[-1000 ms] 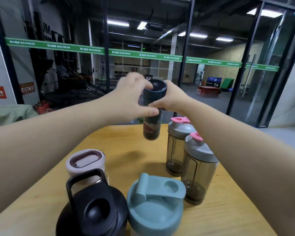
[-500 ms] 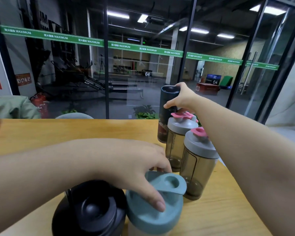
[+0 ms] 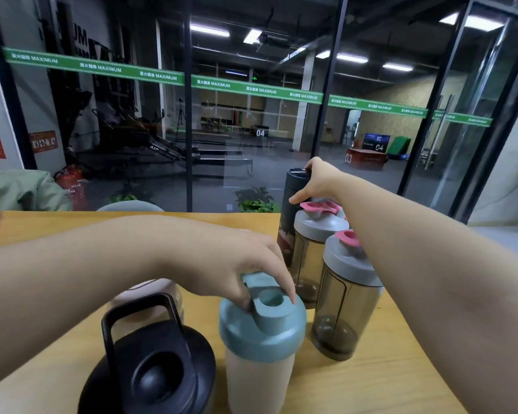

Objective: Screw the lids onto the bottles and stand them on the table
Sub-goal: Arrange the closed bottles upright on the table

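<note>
Head view: left hand (image 3: pixel 237 264) pinches teal lid (image 3: pixel 262 321); right hand (image 3: pixel 319 182) apparently grips dark bottle (image 3: pixel 290 204) (mostly hidden).

Dim hall behind the glass wall (image 3: pixel 251 130), lit by white ceiling strip lights (image 3: pixel 210 30) across the top of the frame, the brightest one (image 3: pixel 473 22) blowing out at upper right. The wooden table (image 3: pixel 401 369) in the foreground is warmly and evenly lit, with soft shadows pooling beside the smoke-grey shaker bottles (image 3: pixel 341 309). Faint reflections ghost across the glass mid-frame. Wide-angle bending curves the black door frames (image 3: pixel 488 115) at right and the green banner (image 3: pixel 251 89). The far left edge smears into blur; the centre is fairly sharp.
</note>
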A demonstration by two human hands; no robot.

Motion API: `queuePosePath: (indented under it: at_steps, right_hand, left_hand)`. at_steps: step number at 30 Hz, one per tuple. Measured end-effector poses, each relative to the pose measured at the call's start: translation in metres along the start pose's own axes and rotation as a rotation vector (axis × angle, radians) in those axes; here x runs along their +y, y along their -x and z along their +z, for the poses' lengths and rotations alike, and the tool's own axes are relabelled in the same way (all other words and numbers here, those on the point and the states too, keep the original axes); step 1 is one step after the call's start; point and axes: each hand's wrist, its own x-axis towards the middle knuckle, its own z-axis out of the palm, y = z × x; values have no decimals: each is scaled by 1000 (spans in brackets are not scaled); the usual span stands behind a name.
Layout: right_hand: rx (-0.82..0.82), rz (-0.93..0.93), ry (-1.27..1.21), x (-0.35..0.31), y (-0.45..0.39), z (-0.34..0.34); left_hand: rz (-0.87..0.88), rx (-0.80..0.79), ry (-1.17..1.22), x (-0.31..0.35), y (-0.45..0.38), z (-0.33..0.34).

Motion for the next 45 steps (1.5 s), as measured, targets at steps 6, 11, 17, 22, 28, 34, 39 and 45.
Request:
queuePosePath:
  at_steps: [6,11,17,22,28,34,39,45]
  right_hand:
    - [-25,32,62,0,-1,0]
    - [-36,56,129,0,-1,2]
    - [-39,83,167,5,0,1]
    - [-70,80,200,8,3,-2]
    - [-104,96,223,7,6,-4]
    - [-114,99,194,6,10,-4]
    - [-105,94,139,7,13,-4]
    - [-72,86,113,-1,21,-5]
  left_hand:
    - [-9,38,5,-1,6,2]
    - [109,0,-109,-8,-14,26]
    - [-60,103,175,-5,11,7]
    - [-49,149,166,-6,10,17]
    - [-171,238,214,-13,8,25]
    - [-250,281,149,-12,5,27]
    - [-274,343,150,-8,-3,30]
    - [-324,370,149,-6,-18,31]
